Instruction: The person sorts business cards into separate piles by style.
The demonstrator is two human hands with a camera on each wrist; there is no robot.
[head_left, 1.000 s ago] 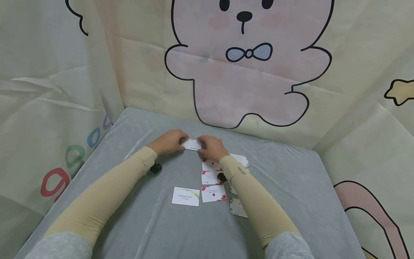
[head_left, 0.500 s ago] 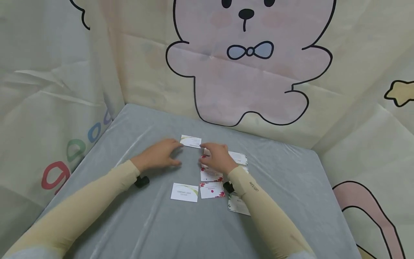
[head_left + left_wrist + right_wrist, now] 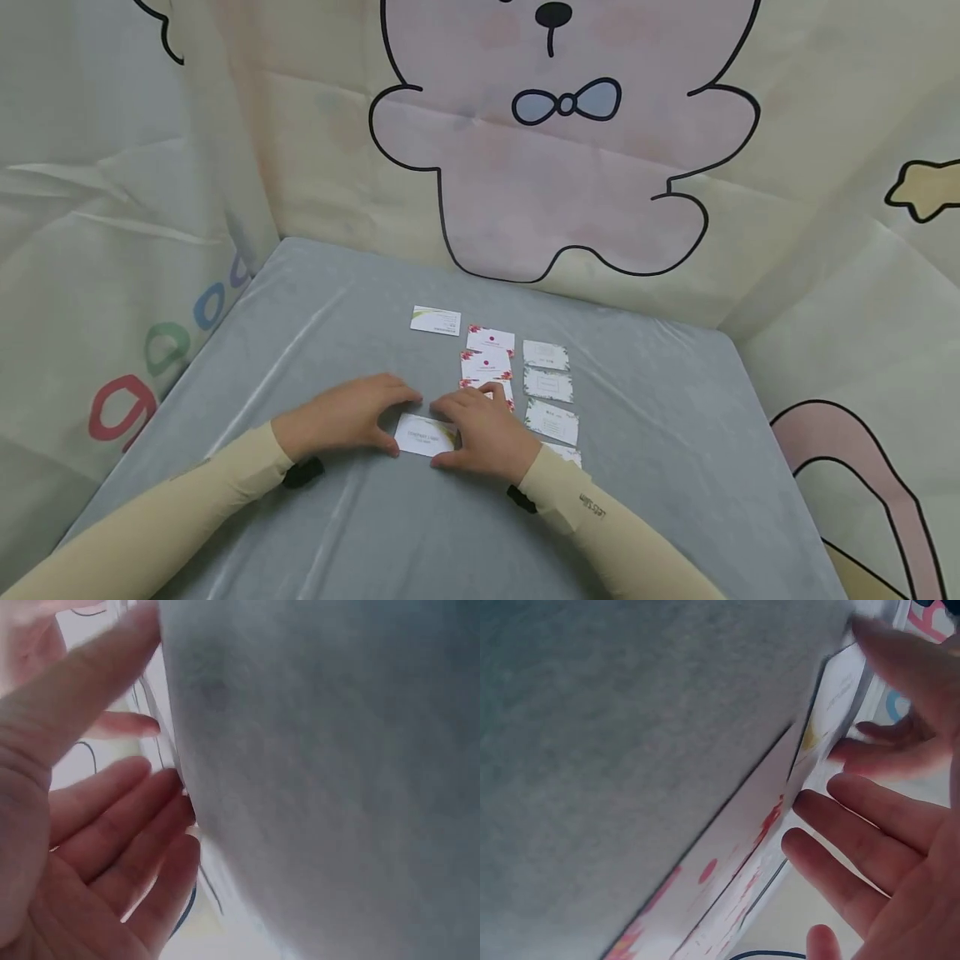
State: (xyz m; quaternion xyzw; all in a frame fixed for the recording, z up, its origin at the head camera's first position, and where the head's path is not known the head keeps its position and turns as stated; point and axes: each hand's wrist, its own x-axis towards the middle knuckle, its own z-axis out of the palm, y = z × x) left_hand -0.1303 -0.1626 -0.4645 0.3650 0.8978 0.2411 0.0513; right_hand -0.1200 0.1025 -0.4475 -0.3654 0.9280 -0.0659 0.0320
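A white business card (image 3: 425,435) printed with "COMPANY LOGO" and a green-yellow curve lies flat on the grey cloth, between both hands. At its left side is my left hand (image 3: 345,417), thumb by the near corner and fingertips by the far one. My right hand (image 3: 487,432) flanks the right side, its thumb right at the near right corner. Fingers are spread and only slightly bent in both wrist views. The right wrist view catches the logo card (image 3: 836,694) edge-on beside a red-flowered card (image 3: 712,862). Partly behind my right hand, the near end of the red-flowered column is hidden.
A matching white-and-green card (image 3: 435,321) lies at the back. To its right runs a column of red-flowered cards (image 3: 491,340), then a column of leaf-bordered cards (image 3: 549,386). A cartoon-print curtain (image 3: 322,200) hangs along the table's back and sides.
Both hands have left the card at the back, which now lies on the cloth, and have come nearer to the logo card at the front.
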